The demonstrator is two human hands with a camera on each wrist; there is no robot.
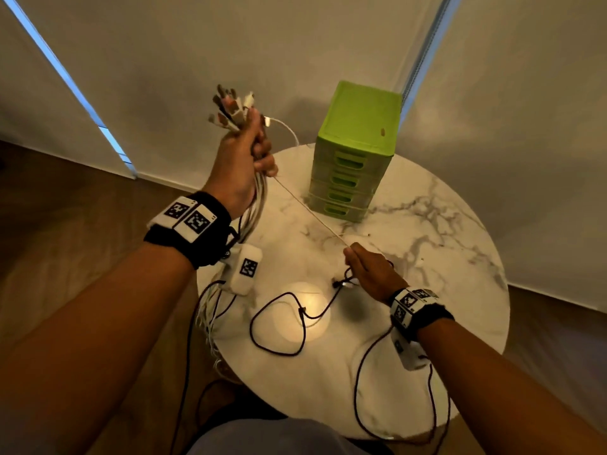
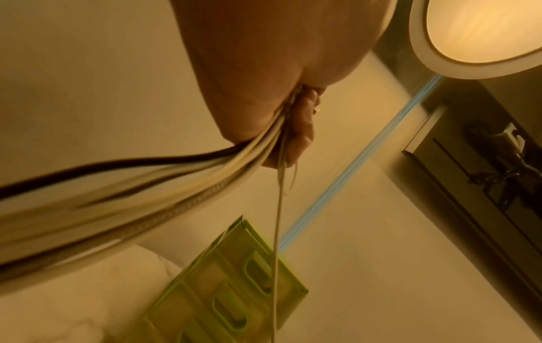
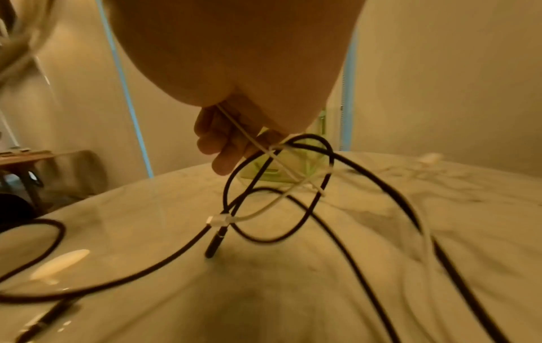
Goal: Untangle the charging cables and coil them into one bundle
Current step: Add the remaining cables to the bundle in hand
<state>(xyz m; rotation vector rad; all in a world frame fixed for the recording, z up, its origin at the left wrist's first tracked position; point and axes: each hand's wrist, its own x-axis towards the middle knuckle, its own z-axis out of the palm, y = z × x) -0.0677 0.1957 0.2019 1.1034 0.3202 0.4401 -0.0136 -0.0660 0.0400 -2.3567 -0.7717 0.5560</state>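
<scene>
Charging cables: a thick bunch, mostly white with at least one dark strand, gripped in the left hand raised above the far left edge of the table. Plug ends fan out above the fist; the loose lengths hang down past the wrist and over the table's near left edge. Left wrist view shows the fingers curled tight round the bunch.

One thin white cable runs taut from the left fist down to the right hand, which hovers low over the middle of the table. Right fingers are curled, pinching this cable against the palm side. Below the hand the white cable loops through a dark loop, its small white plug dangling just above the table.

Black cable lies in slack loops on the table in front of the right hand; its dark plug tip points down at the tabletop. Whether the tip touches cannot be told. Further black lengths trail off the near right edge.

Green drawer box stands upright at the far side of the table, apart from both hands. Marble-pattern round tabletop, lamp glare near its centre. Round ceiling lamp lit overhead. Marker bands on both wrists.
</scene>
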